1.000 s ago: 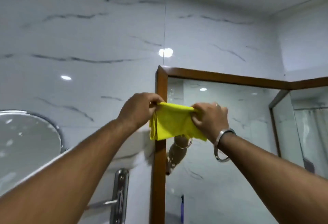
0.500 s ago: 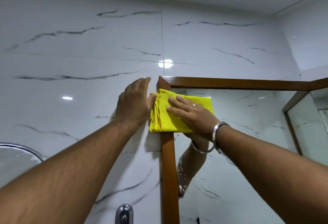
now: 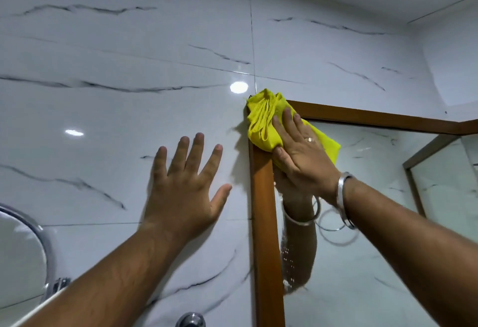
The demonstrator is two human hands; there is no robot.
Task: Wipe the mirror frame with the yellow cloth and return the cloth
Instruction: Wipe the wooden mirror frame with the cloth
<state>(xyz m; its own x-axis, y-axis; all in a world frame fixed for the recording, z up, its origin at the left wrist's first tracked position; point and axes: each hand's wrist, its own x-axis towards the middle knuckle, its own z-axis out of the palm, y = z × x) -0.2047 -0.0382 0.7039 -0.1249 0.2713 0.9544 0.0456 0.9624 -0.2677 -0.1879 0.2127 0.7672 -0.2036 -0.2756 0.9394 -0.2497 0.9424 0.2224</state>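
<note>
Head view showed the right hand (image 3: 301, 150) laid flat with its fingers stretched out, palm pressing the yellow cloth (image 3: 266, 124) against the top left corner of the mirror frame (image 3: 262, 210); it was a flat press and not a closed grasp. The cloth lay bunched over the corner, one part covering the wooden joint and another spreading onto the mirror glass (image 3: 362, 223) beneath the palm. A ring (image 3: 309, 139) sat on one finger and a silver bangle (image 3: 344, 197) circled the wrist. The left hand (image 3: 185, 187) was spread wide open with nothing in it, held at the marbled wall tile (image 3: 129, 55) just left of the frame's vertical side, apart from the cloth; whether the palm touched the tile could not be told. The glass reflected the right forearm and bangle. At the far left edge curved a round chrome-rimmed mirror (image 3: 20, 256), and a chrome fitting (image 3: 190, 320) peeked up at the bottom edge.
</note>
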